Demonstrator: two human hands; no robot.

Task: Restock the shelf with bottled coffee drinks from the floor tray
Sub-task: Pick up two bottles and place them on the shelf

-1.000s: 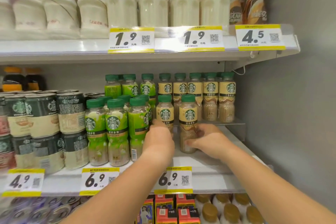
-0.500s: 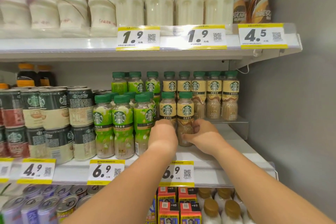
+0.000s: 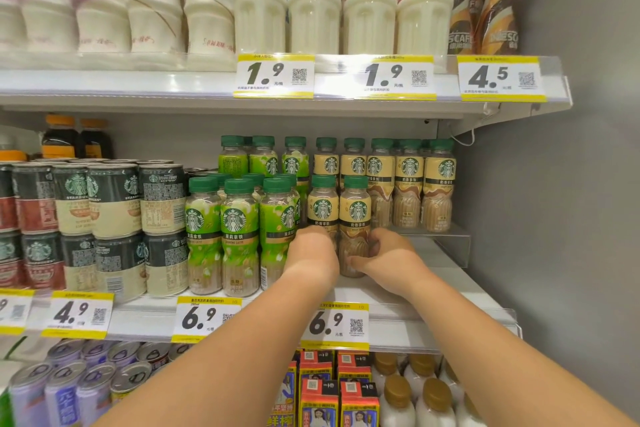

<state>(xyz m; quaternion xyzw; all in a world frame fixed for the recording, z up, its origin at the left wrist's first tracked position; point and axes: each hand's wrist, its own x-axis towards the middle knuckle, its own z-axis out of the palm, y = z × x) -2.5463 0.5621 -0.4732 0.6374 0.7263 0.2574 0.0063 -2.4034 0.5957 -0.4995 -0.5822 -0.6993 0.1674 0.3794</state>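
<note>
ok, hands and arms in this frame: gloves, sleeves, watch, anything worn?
Nothing worn shows. The left hand and right hand are bare, with no gloves; no rings show on the parts in view. Both forearms are uncovered down to the bottom edge of the picture: no sleeves, watch, wristband or markings. Anything above the elbows is out of frame.

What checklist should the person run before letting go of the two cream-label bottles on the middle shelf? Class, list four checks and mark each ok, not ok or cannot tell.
1. Right cream-label bottle upright on the middle shelf: ok.
2. Left cream-label bottle base seated: cannot tell, left hand hides it.
3. Labels facing front: ok.
4. Room to the right for more stock: ok, bare shelf beside the right hand.
5. Left cream-label bottle clear of the green-label bottles: cannot tell.
</note>
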